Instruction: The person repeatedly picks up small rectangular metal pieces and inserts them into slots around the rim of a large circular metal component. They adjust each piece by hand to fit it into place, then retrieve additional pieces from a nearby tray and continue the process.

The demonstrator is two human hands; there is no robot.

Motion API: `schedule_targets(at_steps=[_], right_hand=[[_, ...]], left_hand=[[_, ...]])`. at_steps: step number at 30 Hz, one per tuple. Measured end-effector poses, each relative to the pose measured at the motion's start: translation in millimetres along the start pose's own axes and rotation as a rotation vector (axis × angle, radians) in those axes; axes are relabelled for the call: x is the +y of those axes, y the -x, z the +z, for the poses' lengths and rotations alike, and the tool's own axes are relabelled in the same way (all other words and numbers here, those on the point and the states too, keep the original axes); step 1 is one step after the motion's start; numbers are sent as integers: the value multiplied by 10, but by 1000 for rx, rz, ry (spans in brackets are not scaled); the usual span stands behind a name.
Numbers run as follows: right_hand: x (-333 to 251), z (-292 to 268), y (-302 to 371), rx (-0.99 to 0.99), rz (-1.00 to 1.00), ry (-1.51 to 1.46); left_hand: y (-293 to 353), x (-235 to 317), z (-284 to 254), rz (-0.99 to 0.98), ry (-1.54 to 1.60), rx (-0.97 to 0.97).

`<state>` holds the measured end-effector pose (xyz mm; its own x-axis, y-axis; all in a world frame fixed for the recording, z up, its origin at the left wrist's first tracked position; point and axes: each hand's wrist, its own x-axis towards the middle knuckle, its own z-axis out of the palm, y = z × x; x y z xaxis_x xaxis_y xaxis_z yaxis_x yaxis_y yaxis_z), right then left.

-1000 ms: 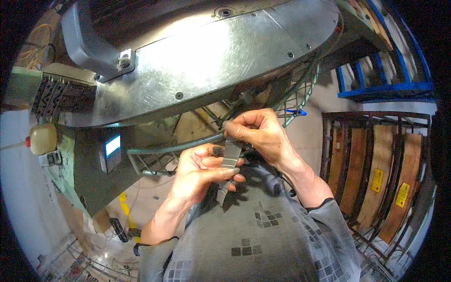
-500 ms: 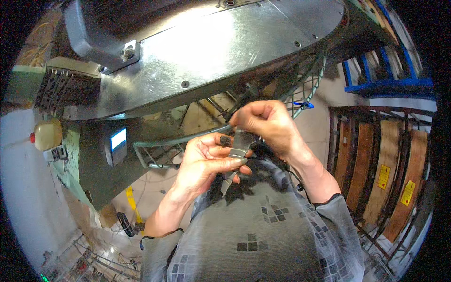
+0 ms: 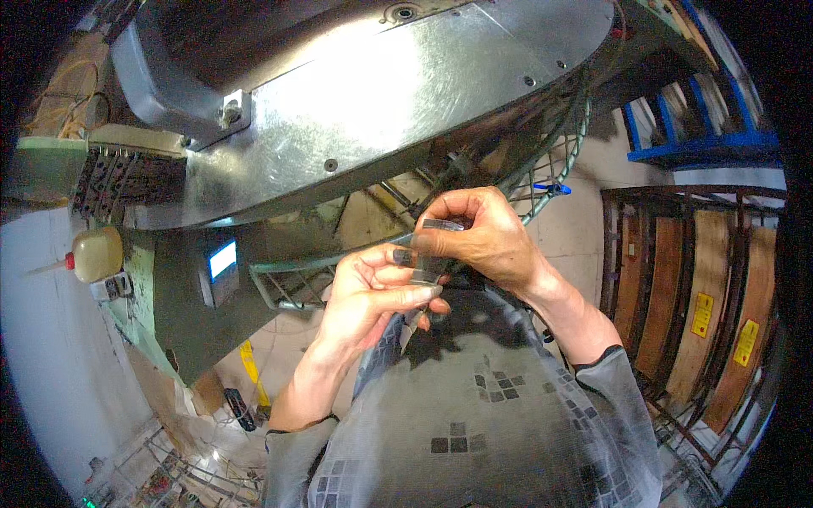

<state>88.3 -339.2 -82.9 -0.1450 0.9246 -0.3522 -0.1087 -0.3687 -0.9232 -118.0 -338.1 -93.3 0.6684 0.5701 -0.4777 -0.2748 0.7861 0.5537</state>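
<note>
Left hand [image 3: 366,296]: curling half-closed, pinching a grey strip [image 3: 424,275] before the shirt [image 3: 525,423]. Right hand [image 3: 484,241]: curling nearly closed, gripping a shiny piece [image 3: 442,225], possibly belonging to the same strip. Progress: handling is under way, neither hand letting go; remaining work isn't showing.

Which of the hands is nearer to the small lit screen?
Left: the left hand is right of the small lit screen and slightly lower; the right hand sits farther to the right.

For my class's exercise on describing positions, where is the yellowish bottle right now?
The yellowish bottle is at the far left of the head view, just above a small grey box and left of the lit screen.
</note>
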Motion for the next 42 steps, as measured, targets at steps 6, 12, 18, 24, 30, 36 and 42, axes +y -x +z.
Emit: schedule_targets(at_steps=[6,12,18,24,30,36,42], right_hand=[[-3,-40,0,-12,-42,-7],[48,-104,44,-3,-5,-182],[60,-53,64,-46,-24,-219],[36,-59,15,-29,-14,-162],[49,-54,-66,-130,46,-165],[26,23,-269,-122,52,-164],[35,66,-396,-63,136,-32]], left_hand=[[23,44,-12,50,0,61],[51,32,-18,154,6,46],[59,45,26,159,-10,65],[45,-34,149,204,-146,184],[-11,-113,179,284,-163,233],[-122,-19,165,299,-121,286],[-266,13,67,358,-170,343]])
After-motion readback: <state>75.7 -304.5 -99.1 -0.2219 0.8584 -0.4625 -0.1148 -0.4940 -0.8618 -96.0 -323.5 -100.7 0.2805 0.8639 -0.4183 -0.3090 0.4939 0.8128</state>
